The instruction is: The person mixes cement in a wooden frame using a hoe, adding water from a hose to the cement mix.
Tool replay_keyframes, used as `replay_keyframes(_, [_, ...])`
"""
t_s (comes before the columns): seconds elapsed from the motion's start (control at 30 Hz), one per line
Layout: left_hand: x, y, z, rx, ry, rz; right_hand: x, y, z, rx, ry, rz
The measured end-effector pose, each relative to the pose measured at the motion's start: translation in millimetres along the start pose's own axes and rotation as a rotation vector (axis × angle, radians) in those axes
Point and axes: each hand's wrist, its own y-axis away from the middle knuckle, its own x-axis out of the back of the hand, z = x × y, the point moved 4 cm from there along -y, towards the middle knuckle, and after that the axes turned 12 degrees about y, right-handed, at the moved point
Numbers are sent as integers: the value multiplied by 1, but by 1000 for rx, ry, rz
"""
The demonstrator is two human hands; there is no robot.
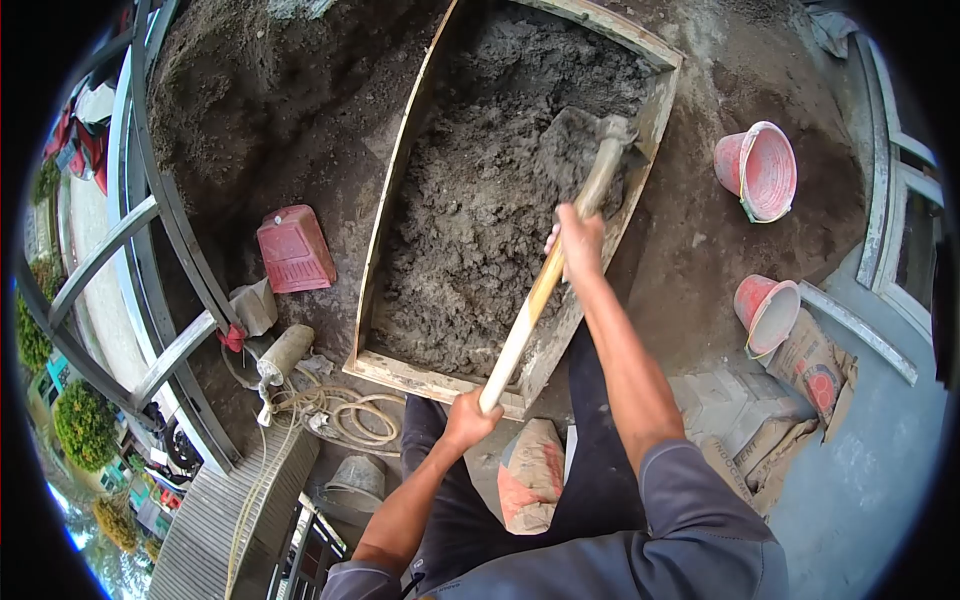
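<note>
My right hand [578, 240] grips the wooden handle of a shovel [530, 310] about halfway up. At the handle's near end, my left hand [468, 418] is closed around it. The shovel's metal blade [575, 145] rests in a heap of grey wet mortar [470, 200]. That mortar fills a wooden-framed mixing box [385, 205] on the ground in front of me. The blade is coated with the same grey mix.
Two pink buckets lie tipped at the right [757, 170] [768, 312], an upturned red container [293, 250] at the left. Cement bags [812, 365] [530, 475] lie near my legs. A coiled rope [350, 415] and metal railing [160, 215] are at the left.
</note>
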Motion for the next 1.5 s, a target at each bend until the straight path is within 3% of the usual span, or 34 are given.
replay_keyframes(0.13, [-2,19,-26,-106,36,-18,-4,59,-33,106,-75,-82])
replay_keyframes(0.27, [30,-45,47,-300,53,44,-19,53,-142,379,-113,-85])
replay_keyframes(0.4, [72,-116,133,-318,49,115,-69,-15,-219,516,-106,-66])
replay_keyframes(0.47, [96,-137,144,-236,85,147,-112,-70,-203,475,-66,-113])
replay_keyframes(0.57, [126,-150,119,-55,227,138,-195,-160,-112,185,40,-124])
replay_keyframes(0.73, [105,-92,54,30,409,188,-210,-87,-76,229,204,-132])
replay_keyframes(0.8, [97,-57,22,-24,261,214,-188,-32,-62,210,200,-111])
replay_keyframes(0.93, [57,15,-57,-98,241,126,-127,80,-26,143,120,-251])
replay_keyframes(1.07, [24,-4,-54,-131,134,21,-82,110,-62,265,88,-195])
replay_keyframes(1.2, [48,-116,45,-289,188,-21,-71,42,-164,500,79,-10])
replay_keyframes(1.3, [69,-188,102,-241,165,-64,-87,-62,-184,557,18,70])
replay_keyframes(1.4, [75,-214,109,-78,186,-18,-120,-179,-125,341,70,9])
replay_keyframes(1.5, [68,-175,119,-36,218,43,-125,-178,-109,202,137,-42])
